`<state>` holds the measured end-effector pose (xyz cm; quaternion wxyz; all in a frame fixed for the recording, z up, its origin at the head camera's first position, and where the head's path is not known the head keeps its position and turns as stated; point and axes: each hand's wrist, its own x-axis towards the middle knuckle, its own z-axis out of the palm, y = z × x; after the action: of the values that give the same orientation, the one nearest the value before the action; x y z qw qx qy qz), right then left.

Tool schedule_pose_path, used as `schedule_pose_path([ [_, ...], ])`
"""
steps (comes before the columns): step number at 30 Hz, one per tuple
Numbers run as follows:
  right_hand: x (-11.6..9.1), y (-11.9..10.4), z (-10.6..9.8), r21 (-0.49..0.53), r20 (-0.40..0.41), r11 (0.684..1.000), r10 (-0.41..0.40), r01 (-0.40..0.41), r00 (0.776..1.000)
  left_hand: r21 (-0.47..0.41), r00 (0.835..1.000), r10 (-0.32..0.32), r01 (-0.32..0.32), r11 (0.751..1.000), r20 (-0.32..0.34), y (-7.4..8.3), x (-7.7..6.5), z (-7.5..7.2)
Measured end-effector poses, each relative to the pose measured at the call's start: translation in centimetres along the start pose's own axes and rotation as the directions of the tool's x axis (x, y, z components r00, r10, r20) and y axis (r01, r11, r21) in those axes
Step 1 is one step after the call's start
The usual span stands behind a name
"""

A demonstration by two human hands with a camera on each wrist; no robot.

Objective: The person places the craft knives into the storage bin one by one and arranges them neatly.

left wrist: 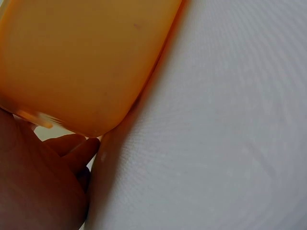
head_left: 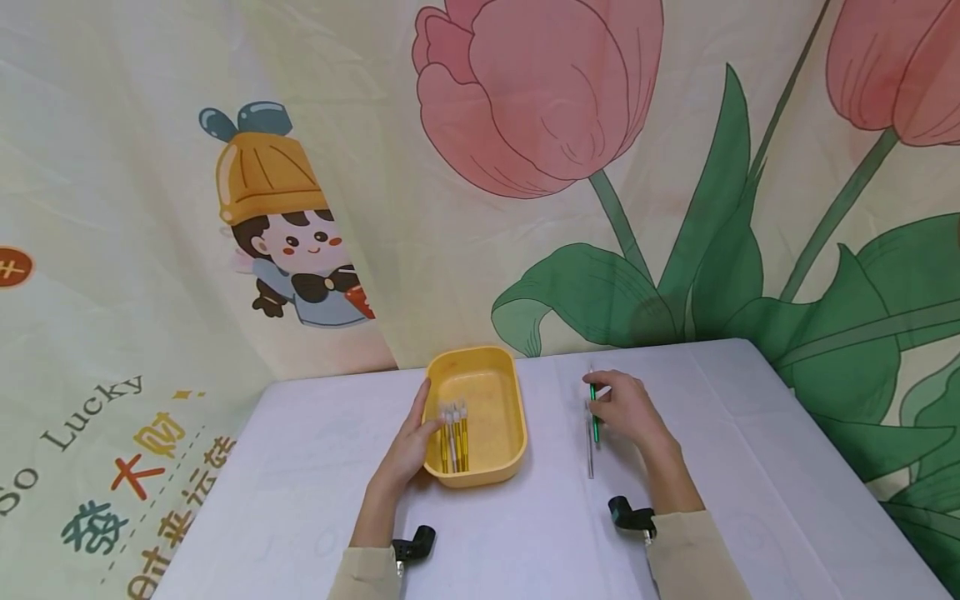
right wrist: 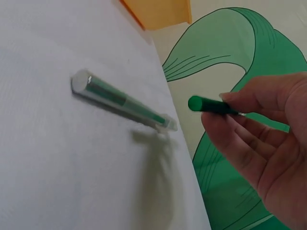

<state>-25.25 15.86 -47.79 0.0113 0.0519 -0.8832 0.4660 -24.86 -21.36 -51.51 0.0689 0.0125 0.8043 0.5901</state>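
Note:
My left hand (head_left: pixel 405 450) grips the left side of a yellow plastic tray (head_left: pixel 498 400), its thumb over the rim. Several slim pens (head_left: pixel 464 454), mostly gold with clear tips and one paler, lie side by side at the tray's left. In the left wrist view, fingers (left wrist: pixel 81 155) press against the tray's outer wall. To the right of the tray, my right hand (head_left: pixel 630 408) pinches a slim green pen (right wrist: pixel 201 103) between thumb and fingers, held above the table. Below it on the cloth lies a silvery, clear-looking pen (right wrist: pixel 110 93).
A white cloth covers the table (head_left: pixel 735 467), whose back edge meets a printed backdrop (head_left: pixel 450 267) with tulips and a cartoon figure. Each wrist wears a small black camera, one near the left sleeve (head_left: pixel 367 575), one near the right sleeve (head_left: pixel 693 554).

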Motion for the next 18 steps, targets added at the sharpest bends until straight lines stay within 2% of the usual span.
schedule_pose_path([
  [1,0.0,-0.1,0.1,0.023,0.001,1.000,-0.001,0.001,1.000,0.005,1.000,0.013,-0.013,1.000,-0.003,-0.5,0.3,0.0],
  [7,-0.1,-0.8,0.2,0.111,0.012,0.994,-0.012,0.011,1.000,0.005,0.999,0.033,-0.033,0.999,-0.001,-0.6,0.3,0.0],
  [18,-0.1,-2.0,1.2,0.149,0.018,0.987,-0.061,0.057,0.998,-0.006,1.000,0.024,-0.024,1.000,-0.004,-0.5,0.3,0.1],
])
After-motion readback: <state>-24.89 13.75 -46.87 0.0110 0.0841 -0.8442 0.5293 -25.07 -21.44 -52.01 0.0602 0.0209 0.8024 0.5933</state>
